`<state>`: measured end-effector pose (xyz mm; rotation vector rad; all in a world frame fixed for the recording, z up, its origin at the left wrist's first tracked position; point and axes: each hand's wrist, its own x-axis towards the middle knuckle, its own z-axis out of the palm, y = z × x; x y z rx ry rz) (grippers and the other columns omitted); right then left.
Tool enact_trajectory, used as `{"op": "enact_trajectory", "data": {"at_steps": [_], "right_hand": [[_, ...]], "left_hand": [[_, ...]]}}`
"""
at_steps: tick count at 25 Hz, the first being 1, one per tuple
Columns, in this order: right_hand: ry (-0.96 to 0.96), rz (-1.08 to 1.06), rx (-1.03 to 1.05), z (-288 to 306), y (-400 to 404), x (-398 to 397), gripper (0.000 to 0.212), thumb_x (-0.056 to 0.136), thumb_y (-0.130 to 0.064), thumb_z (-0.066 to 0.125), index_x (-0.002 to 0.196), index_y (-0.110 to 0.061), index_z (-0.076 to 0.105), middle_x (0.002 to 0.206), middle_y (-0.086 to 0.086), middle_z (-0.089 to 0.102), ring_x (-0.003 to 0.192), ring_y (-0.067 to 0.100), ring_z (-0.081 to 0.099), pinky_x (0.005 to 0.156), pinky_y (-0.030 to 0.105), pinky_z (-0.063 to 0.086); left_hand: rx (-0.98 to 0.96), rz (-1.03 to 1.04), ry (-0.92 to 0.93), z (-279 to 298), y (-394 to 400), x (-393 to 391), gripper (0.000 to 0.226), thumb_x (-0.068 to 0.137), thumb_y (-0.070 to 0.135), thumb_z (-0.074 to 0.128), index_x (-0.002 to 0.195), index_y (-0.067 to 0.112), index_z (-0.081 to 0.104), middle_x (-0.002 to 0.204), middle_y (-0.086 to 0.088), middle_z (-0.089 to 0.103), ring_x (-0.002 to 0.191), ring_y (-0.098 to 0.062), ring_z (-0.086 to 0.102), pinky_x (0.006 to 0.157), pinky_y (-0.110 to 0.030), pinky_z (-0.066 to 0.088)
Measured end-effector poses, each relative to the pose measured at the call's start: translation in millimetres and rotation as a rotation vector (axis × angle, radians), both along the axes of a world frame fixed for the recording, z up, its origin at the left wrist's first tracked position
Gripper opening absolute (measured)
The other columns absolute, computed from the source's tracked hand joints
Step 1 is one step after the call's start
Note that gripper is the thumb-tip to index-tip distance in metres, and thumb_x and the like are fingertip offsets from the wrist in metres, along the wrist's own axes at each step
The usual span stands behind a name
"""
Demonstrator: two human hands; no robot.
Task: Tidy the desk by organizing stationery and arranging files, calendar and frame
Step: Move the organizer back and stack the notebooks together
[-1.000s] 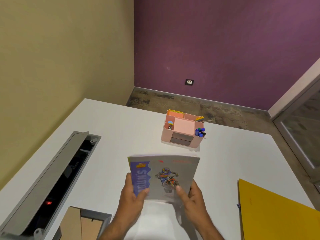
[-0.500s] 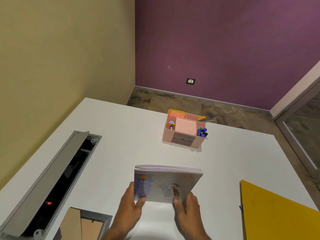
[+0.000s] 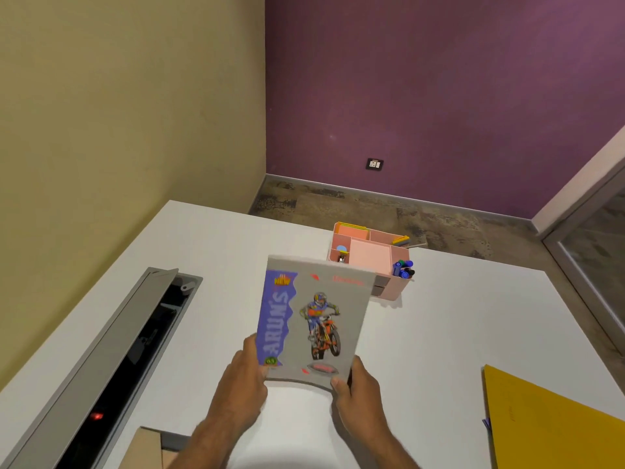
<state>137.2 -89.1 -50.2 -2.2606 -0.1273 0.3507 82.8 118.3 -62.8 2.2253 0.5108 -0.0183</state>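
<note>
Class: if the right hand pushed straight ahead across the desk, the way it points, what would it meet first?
Probably the pink organiser: the right hand, gripping the notebook, points toward it, though depth is unclear.

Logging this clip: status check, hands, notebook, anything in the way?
Left hand and right hand both grip the notebook by its near corners. Notebook raised above desk, cover up. Pink organizer sits just behind it.

Both forearms reach in from the near edge, side by side. The left hand [image 3: 242, 380] grips the near left corner of a notebook [image 3: 313, 319], thumb on its cover; the right hand [image 3: 355, 390] pinches the near right corner, thumb on top.
</note>
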Motion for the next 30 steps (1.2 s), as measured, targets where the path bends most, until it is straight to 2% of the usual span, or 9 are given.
{"op": "enact_trajectory", "data": {"at_steps": [3, 5, 8, 11, 15, 19, 24, 26, 30], "right_hand": [[0.063, -0.054, 0.084, 13.0, 33.6, 27.0, 0.032, 0.088, 0.000, 0.057, 0.107, -0.025, 0.057, 0.097, -0.011, 0.063, 0.082, 0.000, 0.059, 0.061, 0.002, 0.041], [0.091, -0.078, 0.104, 14.3, 57.0, 49.6, 0.028, 0.087, -0.003, 0.061, 0.111, -0.019, 0.062, 0.096, -0.011, 0.063, 0.079, 0.002, 0.058, 0.062, 0.005, 0.042], [0.104, -0.103, 0.065, 12.9, 87.0, 84.8, 0.024, 0.085, -0.014, 0.064, 0.108, -0.016, 0.066, 0.088, -0.008, 0.065, 0.079, 0.012, 0.059, 0.067, 0.022, 0.045], [0.144, -0.150, 0.075, 4.4, 109.1, 117.1, 0.014, 0.082, -0.016, 0.066, 0.096, -0.017, 0.068, 0.079, -0.008, 0.063, 0.078, 0.018, 0.061, 0.070, 0.028, 0.050], [0.179, -0.217, 0.104, -15.9, 126.6, 144.4, 0.018, 0.080, -0.015, 0.069, 0.097, -0.013, 0.072, 0.094, 0.003, 0.075, 0.084, 0.024, 0.070, 0.078, 0.040, 0.059], [0.188, -0.249, 0.095, -32.3, 136.2, 162.2, 0.014, 0.077, -0.017, 0.072, 0.090, -0.013, 0.074, 0.092, 0.003, 0.076, 0.082, 0.023, 0.071, 0.077, 0.042, 0.060], [0.164, -0.300, 0.088, -43.6, 140.8, 168.2, 0.009, 0.071, -0.020, 0.078, 0.070, -0.015, 0.070, 0.071, -0.001, 0.075, 0.064, 0.022, 0.072, 0.069, 0.040, 0.061], [0.148, -0.346, 0.097, -42.5, 140.6, 167.3, 0.014, 0.072, -0.020, 0.079, 0.070, -0.014, 0.067, 0.059, -0.001, 0.071, 0.053, 0.019, 0.070, 0.067, 0.036, 0.061], [0.154, -0.393, 0.146, -40.9, 139.6, 162.7, 0.031, 0.074, -0.032, 0.080, 0.086, -0.010, 0.061, 0.056, -0.001, 0.068, 0.045, 0.015, 0.068, 0.070, 0.036, 0.060]], "left_hand": [[-0.009, 0.063, -0.036, 7.9, 31.8, 28.3, 0.054, 0.091, 0.009, 0.051, 0.134, 0.036, 0.032, 0.108, 0.005, 0.060, 0.089, -0.016, 0.060, 0.072, -0.038, 0.055], [-0.019, 0.093, -0.027, 14.6, 52.4, 51.4, 0.047, 0.094, 0.008, 0.050, 0.134, 0.031, 0.038, 0.104, 0.005, 0.062, 0.077, -0.009, 0.060, 0.062, -0.028, 0.049], [0.032, 0.091, 0.011, 19.6, 82.8, 85.9, 0.036, 0.096, 0.014, 0.047, 0.129, 0.027, 0.043, 0.099, 0.001, 0.063, 0.078, -0.017, 0.060, 0.065, -0.030, 0.047], [0.052, 0.081, 0.057, 14.5, 106.3, 119.2, 0.032, 0.095, 0.012, 0.045, 0.125, 0.021, 0.046, 0.100, -0.003, 0.061, 0.090, -0.028, 0.058, 0.074, -0.034, 0.046], [0.025, 0.081, 0.056, -0.5, 121.1, 152.8, 0.025, 0.095, 0.011, 0.049, 0.120, 0.012, 0.050, 0.106, -0.008, 0.064, 0.090, -0.028, 0.058, 0.070, -0.031, 0.042], [0.005, 0.127, 0.082, -20.6, 129.3, 170.9, 0.019, 0.094, 0.011, 0.052, 0.113, 0.010, 0.053, 0.103, -0.007, 0.064, 0.088, -0.026, 0.059, 0.063, -0.028, 0.039], [0.045, 0.160, 0.059, -44.7, 135.7, 176.7, 0.015, 0.093, 0.012, 0.055, 0.107, 0.007, 0.060, 0.104, -0.015, 0.057, 0.082, -0.025, 0.057, 0.067, -0.028, 0.039], [0.049, 0.181, 0.053, -47.0, 133.8, 176.5, 0.015, 0.095, 0.012, 0.054, 0.108, 0.008, 0.060, 0.108, -0.017, 0.051, 0.075, -0.022, 0.054, 0.068, -0.029, 0.041], [0.141, 0.201, 0.098, -48.2, 129.6, 172.1, 0.022, 0.097, 0.025, 0.055, 0.109, 0.007, 0.054, 0.115, -0.014, 0.043, 0.088, -0.023, 0.054, 0.071, -0.031, 0.043]]}}
